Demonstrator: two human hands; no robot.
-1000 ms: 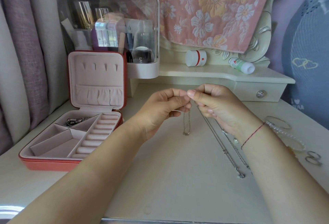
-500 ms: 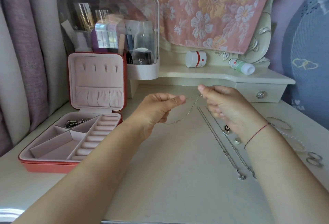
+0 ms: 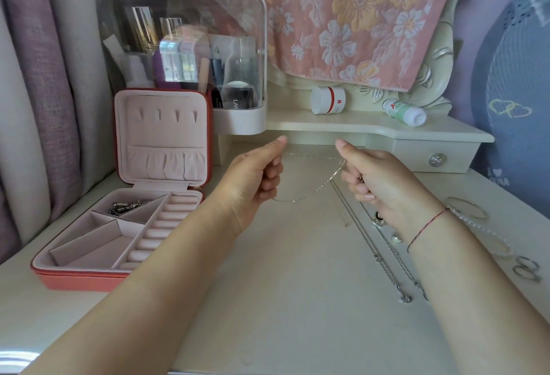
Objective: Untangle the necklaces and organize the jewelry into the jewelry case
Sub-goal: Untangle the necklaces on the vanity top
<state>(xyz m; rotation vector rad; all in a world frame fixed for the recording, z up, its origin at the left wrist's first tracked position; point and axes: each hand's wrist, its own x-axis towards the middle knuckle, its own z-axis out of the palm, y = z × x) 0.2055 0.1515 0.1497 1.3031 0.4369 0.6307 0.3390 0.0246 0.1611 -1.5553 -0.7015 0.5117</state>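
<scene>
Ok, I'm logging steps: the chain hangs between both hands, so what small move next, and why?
Probably carry the thin chain left to the open jewelry case: it hangs in one loose, seemingly knot-free strand between the left hand and right hand, apart from the other necklaces.

On my feed the thin chain (image 3: 320, 187) reads as fine silvery metal, glinting in spots. The necklaces (image 3: 384, 267) lying on the table (image 3: 268, 300) and the rings (image 3: 526, 269) look like similar bright, polished metal. The tabletop is cream and smooth with a soft satin sheen. The jewelry case (image 3: 89, 280) has a coral, leather-like shell and a matt, velvety pale-pink lining. I see glossy clear plastic on the cosmetics organizer (image 3: 190, 17), nubby terry cloth on the floral towel (image 3: 357, 17), coarse matt weave on the curtain (image 3: 44, 76), and a thin red thread (image 3: 428, 227) at the right wrist.
</scene>
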